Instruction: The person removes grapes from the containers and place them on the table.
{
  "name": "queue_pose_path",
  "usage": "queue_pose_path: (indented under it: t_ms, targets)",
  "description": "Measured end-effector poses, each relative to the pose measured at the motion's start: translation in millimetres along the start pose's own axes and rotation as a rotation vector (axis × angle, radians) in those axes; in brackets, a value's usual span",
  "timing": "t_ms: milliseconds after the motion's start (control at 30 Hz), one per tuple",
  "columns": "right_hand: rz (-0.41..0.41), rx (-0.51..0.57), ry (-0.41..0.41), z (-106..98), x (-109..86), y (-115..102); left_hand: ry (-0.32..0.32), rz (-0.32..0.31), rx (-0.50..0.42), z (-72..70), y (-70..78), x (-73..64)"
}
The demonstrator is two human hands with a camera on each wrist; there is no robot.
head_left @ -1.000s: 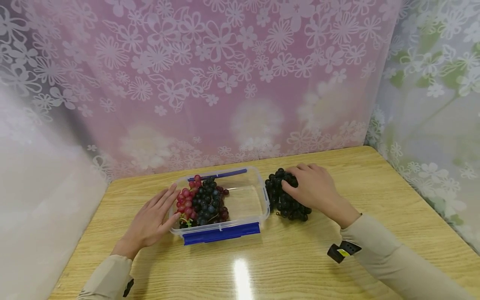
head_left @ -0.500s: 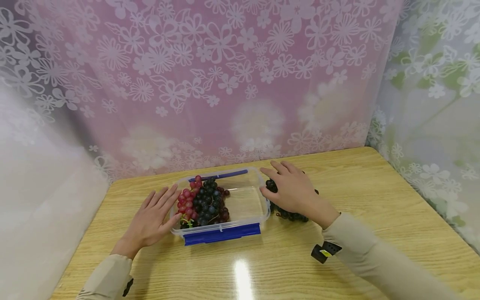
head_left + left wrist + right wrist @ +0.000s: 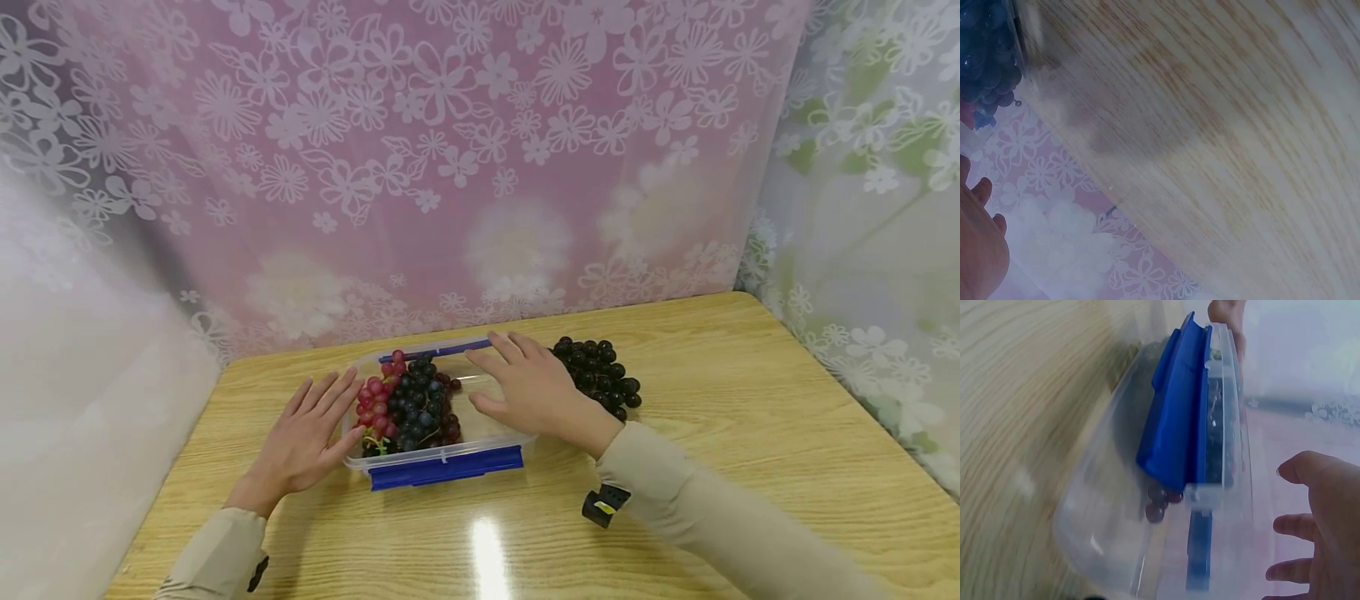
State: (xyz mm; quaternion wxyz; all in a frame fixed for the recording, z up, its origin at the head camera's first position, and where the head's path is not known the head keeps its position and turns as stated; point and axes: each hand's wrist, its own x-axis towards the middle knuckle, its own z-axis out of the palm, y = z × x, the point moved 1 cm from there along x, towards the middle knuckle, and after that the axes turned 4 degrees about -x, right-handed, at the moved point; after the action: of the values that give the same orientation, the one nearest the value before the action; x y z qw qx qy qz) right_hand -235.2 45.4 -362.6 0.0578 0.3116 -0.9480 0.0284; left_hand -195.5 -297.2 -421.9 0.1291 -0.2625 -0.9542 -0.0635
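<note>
A clear plastic container [image 3: 486, 432] with blue clips stands on the table. Bunches of red grapes [image 3: 375, 400] and dark grapes [image 3: 415, 404] fill its left part. My left hand [image 3: 303, 437] rests with straight, spread fingers against the container's left side. Over the container's right part is my right hand [image 3: 528, 387], fingers spread and nothing held; the right wrist view shows this hand [image 3: 1329, 531] above the rim. A bunch of black grapes [image 3: 603, 375] lies on the table right of the container, partly hidden behind the right hand and wrist.
The wooden table [image 3: 712, 400] backs onto a pink floral curtain [image 3: 480, 208]. Another floral curtain [image 3: 870, 208] hangs at the right, and a pale sheet [image 3: 90, 333] covers the left. A blue clip [image 3: 447, 468] hangs folded out from the container's front.
My right hand has left the black grapes and moved left, over the container. The black grapes stay on the table. The left hand has not visibly moved.
</note>
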Motion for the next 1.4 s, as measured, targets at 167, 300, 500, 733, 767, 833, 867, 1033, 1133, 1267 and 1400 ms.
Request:
queue_pose_path:
  t_ms: [167,300,500,733,767,833,867,1033,1133,1267,1400]
  targets:
    - [-0.030,0.005,-0.020,5,7.4,-13,-0.008,-0.004,-0.007,0.1,0.3,-0.5]
    - [-0.070,0.024,-0.028,7,13.3,-22,-0.012,-0.007,-0.012,0.0,0.8,-0.8]
    - [-0.108,-0.010,-0.067,11,22.9,-36,-0.005,-0.012,-0.015,-0.5,0.7,-0.2]
    - [-0.132,0.048,-0.085,15,28.8,-50,-0.004,-0.017,-0.016,-0.5,0.4,-1.4]
    - [-0.127,0.041,-0.087,15,29.2,-52,-0.003,-0.016,-0.016,-0.5,0.3,-1.5]
    - [-0.114,0.025,-0.095,15,30.3,-56,-0.002,-0.016,-0.017,-0.3,0.3,-1.1]
    - [-0.102,0.020,-0.103,15,30.7,-58,-0.001,-0.014,-0.017,-0.3,0.4,-0.8]
    - [-0.032,0.006,-0.138,15,35.9,-67,0.009,-0.012,-0.024,-1.1,1.1,-0.1]
    - [0.013,-0.014,-0.155,17,38.8,-72,0.006,-0.016,-0.024,-1.0,1.3,0.0]
    - [0.050,-0.053,-0.185,20,42.8,-77,0.004,-0.015,-0.021,-0.1,1.1,-0.1]
    - [0.066,-0.054,-0.208,19,47.6,-82,0.011,-0.015,-0.020,0.7,0.4,-0.7]
